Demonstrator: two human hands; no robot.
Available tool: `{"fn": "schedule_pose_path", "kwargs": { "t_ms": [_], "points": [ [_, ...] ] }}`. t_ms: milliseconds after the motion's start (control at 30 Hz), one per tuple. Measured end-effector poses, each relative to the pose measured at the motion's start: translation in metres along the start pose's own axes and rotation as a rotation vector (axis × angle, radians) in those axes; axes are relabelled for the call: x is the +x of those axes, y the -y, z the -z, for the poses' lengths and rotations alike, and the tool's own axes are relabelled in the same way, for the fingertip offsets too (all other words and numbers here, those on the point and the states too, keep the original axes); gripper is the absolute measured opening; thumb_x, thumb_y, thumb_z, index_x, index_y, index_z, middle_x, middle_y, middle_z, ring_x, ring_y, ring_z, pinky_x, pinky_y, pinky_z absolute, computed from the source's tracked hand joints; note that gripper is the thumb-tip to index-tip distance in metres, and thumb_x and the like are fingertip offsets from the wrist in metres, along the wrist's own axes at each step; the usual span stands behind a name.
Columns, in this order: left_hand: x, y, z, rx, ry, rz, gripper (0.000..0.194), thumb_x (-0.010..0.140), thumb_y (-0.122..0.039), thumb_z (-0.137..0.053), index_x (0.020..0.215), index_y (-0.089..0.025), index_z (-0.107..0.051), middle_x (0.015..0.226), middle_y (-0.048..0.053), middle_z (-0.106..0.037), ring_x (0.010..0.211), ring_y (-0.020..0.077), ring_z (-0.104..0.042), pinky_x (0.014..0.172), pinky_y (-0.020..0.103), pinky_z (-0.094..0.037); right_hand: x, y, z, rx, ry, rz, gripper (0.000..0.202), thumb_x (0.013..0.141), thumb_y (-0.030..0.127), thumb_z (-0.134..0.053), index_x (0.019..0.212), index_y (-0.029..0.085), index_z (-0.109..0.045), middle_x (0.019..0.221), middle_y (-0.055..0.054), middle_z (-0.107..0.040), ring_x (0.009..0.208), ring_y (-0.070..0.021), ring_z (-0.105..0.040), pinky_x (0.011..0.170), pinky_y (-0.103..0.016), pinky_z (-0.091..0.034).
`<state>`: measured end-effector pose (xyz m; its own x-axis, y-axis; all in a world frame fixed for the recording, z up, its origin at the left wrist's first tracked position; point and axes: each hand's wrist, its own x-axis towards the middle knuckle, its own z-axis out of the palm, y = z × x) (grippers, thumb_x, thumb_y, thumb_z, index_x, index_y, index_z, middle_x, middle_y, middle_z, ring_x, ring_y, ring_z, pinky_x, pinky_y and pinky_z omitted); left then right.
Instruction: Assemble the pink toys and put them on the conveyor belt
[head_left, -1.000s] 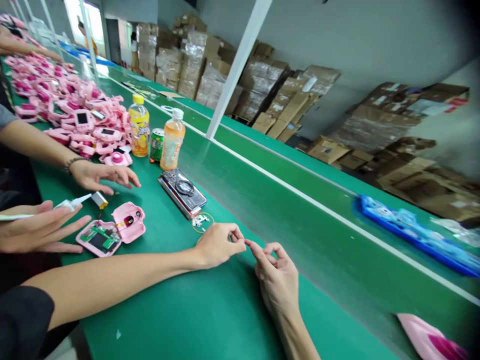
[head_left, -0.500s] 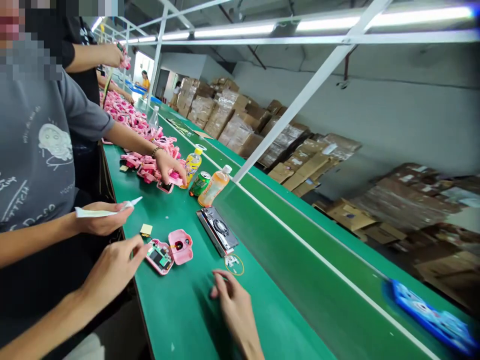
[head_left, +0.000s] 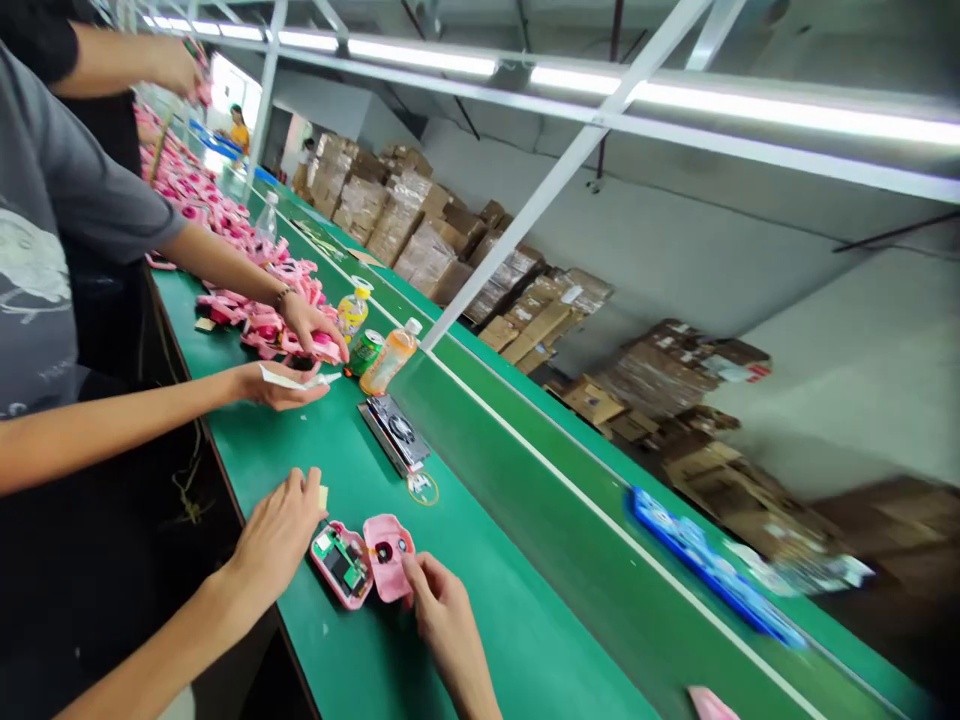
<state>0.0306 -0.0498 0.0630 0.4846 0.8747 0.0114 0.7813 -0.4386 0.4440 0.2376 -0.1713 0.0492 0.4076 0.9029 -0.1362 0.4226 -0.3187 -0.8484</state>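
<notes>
Both angled inward: left hand (head_left: 279,532) at yellow block (head_left: 323,498), grip unclear; right hand (head_left: 444,606) pinching pink cover (head_left: 390,575).

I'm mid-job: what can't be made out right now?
Pale block, head view: mostly hidden by the left hand.
Whether the right hand grips the pink cover, head view: contact hidden by the hand itself.
Pink piece, head view: cut off by the bottom edge.
Blue tray contents, head view: blurred.
White bits, head view: too small to identify.
</notes>
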Motion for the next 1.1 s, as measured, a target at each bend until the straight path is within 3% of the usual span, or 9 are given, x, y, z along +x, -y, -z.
{"fn": "schedule_pose_path", "kwargs": {
  "t_ms": [67, 133, 200, 233, 367, 467, 800, 1000, 1100],
  "points": [
    [-0.011, -0.022, -0.015, -0.31, 0.075, -0.111, 0.022, 0.098, -0.019, -0.042, 0.12, -0.02, -0.047, 0.097, 0.008, -0.07, 0.09, 0.0246, -0.072, 0.073, 0.029, -0.05, -0.043, -0.012, 0.021, -0.061, -0.155, -0.044, 0.055, 0.085, 0.073, -0.056, 0.069, 0.021, -0.059, 0.056, 0.002, -0.053, 0.051, -0.0137, -0.043, 0.05, -0.027, -0.033],
    [-0.02, -0.045, -0.03, -0.663, 0.166, -0.173, 0.018, 0.098, -0.022, -0.044, 0.116, -0.023, -0.045, 0.086, 0.001, -0.07, 0.079, 0.0207, -0.07, 0.067, 0.026, -0.046, -0.08, -0.012, 0.036, -0.184, -0.433, -0.036, 0.045, 0.085, 0.066, -0.063, 0.089, 0.021, -0.067, 0.066, 0.0, -0.059, 0.055, -0.0152, -0.046, 0.054, -0.028, -0.038],
    [-0.028, -0.064, -0.042, -0.929, 0.247, -0.199, 0.013, 0.096, -0.028, -0.049, 0.108, -0.023, -0.049, 0.082, -0.002, -0.07, 0.074, 0.0179, -0.067, 0.066, 0.024, -0.045, -0.102, -0.005, 0.041, -0.31, -0.662, 0.056, 0.039, 0.086, 0.054, -0.069, 0.11, 0.023, -0.067, 0.081, -0.003, -0.065, 0.062, -0.0172, -0.052, 0.059, -0.03, -0.044],
    [-0.031, -0.071, -0.047, -1.0, 0.292, -0.215, 0.012, 0.094, -0.031, -0.052, 0.103, -0.023, -0.052, 0.083, -0.002, -0.07, 0.074, 0.017, -0.065, 0.066, 0.024, -0.044, -0.107, 0.0, 0.04, -0.352, -0.699, 0.127, 0.034, 0.089, 0.049, -0.068, 0.113, 0.025, -0.067, 0.088, -0.004, -0.067, 0.067, -0.0181, -0.056, 0.062, -0.03, -0.046],
    [-0.036, -0.078, -0.053, -1.034, 0.446, -0.351, 0.021, 0.094, -0.04, -0.054, 0.092, -0.021, -0.062, 0.083, -0.002, -0.069, 0.076, 0.016, -0.061, 0.068, 0.023, -0.043, -0.095, 0.017, 0.021, -0.417, -0.463, 0.326, 0.016, 0.098, 0.029, -0.056, 0.107, 0.027, -0.068, 0.098, -0.005, -0.071, 0.081, -0.0187, -0.064, 0.073, -0.031, -0.05],
    [-0.035, -0.072, -0.053, -1.002, 0.454, -0.387, 0.024, 0.096, -0.042, -0.05, 0.092, -0.021, -0.061, 0.08, -0.002, -0.065, 0.074, 0.0152, -0.057, 0.067, 0.023, -0.042, -0.076, 0.021, 0.008, -0.447, -0.336, 0.372, 0.017, 0.097, 0.016, -0.052, 0.097, 0.024, -0.067, 0.097, -0.003, -0.07, 0.086, -0.0175, -0.065, 0.079, -0.03, -0.048],
    [-0.035, -0.071, -0.058, -0.902, 0.427, -0.36, 0.023, 0.098, -0.038, -0.046, 0.084, -0.022, -0.052, 0.068, -0.007, -0.048, 0.062, 0.0124, -0.043, 0.06, 0.024, -0.033, -0.062, 0.03, 0.015, -0.5, -0.24, 0.235, 0.013, 0.093, 0.011, -0.062, 0.085, 0.022, -0.062, 0.089, 0.001, -0.066, 0.078, -0.0148, -0.062, 0.071, -0.026, -0.045],
    [-0.034, -0.074, -0.054, -0.876, 0.409, -0.355, 0.016, 0.095, -0.028, -0.046, 0.088, -0.021, -0.058, 0.072, -0.004, -0.06, 0.064, 0.0137, -0.052, 0.062, 0.025, -0.039, -0.063, 0.017, 0.011, -0.656, -0.167, 0.363, 0.016, 0.098, 0.01, -0.043, 0.091, 0.021, -0.053, 0.097, -0.004, -0.06, 0.071, -0.015, -0.057, 0.063, -0.027, -0.046],
    [-0.031, -0.073, -0.056, -0.86, 0.379, -0.391, 0.026, 0.093, -0.025, -0.044, 0.106, -0.021, -0.066, 0.099, 0.003, -0.073, 0.088, 0.0185, -0.065, 0.082, 0.029, -0.049, -0.072, 0.008, 0.006, -0.536, -0.178, 0.447, 0.02, 0.099, 0.008, -0.035, 0.094, 0.022, -0.049, 0.103, -0.006, -0.063, 0.084, -0.0162, -0.062, 0.072, -0.029, -0.052]
  ]
}}
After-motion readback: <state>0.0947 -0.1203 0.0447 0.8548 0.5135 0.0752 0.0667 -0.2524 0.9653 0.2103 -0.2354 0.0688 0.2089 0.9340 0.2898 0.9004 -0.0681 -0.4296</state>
